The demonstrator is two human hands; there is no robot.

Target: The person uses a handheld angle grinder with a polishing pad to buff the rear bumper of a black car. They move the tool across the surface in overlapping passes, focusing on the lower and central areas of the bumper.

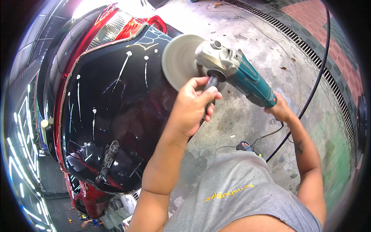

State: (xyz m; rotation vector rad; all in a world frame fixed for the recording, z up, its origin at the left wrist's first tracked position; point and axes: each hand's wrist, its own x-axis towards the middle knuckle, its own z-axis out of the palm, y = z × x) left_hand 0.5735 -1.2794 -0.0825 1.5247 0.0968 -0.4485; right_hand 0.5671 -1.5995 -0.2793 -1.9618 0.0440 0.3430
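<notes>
The left hand [195, 102] grasps the black side handle [212, 82] of a teal-and-silver power polisher [250, 79]; the right hand [281, 109] grips its rear body. Its round, pale disc [178, 58] overlaps the upper right edge of a glossy black car panel [102, 98]; whether they touch, I cannot tell. A dark, wrinkled handle [107, 160] sits near the panel's lower edge. A thick black cable [319, 75] passes behind the right wrist; beyond lies a slotted drain grate [304, 46].
</notes>
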